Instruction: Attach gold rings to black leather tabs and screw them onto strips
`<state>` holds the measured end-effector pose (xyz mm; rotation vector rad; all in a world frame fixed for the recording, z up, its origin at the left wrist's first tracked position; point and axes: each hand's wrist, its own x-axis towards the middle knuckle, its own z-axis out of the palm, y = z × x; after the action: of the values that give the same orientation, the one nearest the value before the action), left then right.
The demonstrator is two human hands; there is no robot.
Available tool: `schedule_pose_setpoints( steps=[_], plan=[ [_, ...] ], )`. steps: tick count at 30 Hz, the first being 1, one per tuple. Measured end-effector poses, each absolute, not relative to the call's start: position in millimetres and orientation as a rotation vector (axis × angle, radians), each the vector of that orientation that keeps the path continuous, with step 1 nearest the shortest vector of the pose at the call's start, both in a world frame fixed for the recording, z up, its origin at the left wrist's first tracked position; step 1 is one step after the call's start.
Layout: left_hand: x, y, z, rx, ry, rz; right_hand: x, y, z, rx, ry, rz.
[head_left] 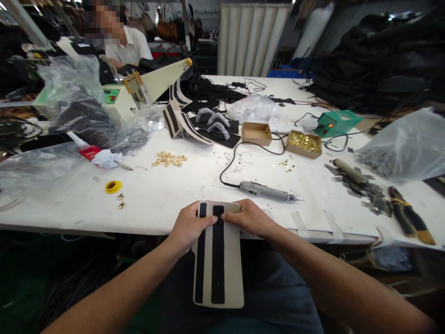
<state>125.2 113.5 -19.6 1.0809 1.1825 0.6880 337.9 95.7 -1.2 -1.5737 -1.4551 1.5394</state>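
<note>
Between my two hands is a beige panel (232,269) with rounded corners and two black strips running down it. It overhangs the table's front edge above my lap. My left hand (189,225) grips its upper left side, thumb pressed on the wider black strip. On the upper right, my right hand (252,217) grips it too, its thumb on the same strip. The thumb tips nearly meet at a small dark spot, too small to name. Just beyond the right hand lies a grey electric screwdriver (266,190) with its cord attached.
Gold metal fittings (169,159) lie in a pile. Behind are an open cardboard box (256,133), a box of gold pieces (303,143) and a green power unit (337,123). Black-handled pliers (410,215) lie right, a yellow tape roll (113,187) left. A person (128,46) sits across.
</note>
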Motion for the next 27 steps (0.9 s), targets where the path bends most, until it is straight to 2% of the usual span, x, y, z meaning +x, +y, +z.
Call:
schedule_pose_setpoints(
  steps=[12, 27],
  plan=[
    [132, 156, -26, 1.666, 1.344, 0.569, 341, 126, -24, -1.714, -1.498, 1.534],
    [132, 145, -34, 2.108, 1.309, 0.565, 327, 132, -15, -1.979, -1.629, 1.321]
  ],
)
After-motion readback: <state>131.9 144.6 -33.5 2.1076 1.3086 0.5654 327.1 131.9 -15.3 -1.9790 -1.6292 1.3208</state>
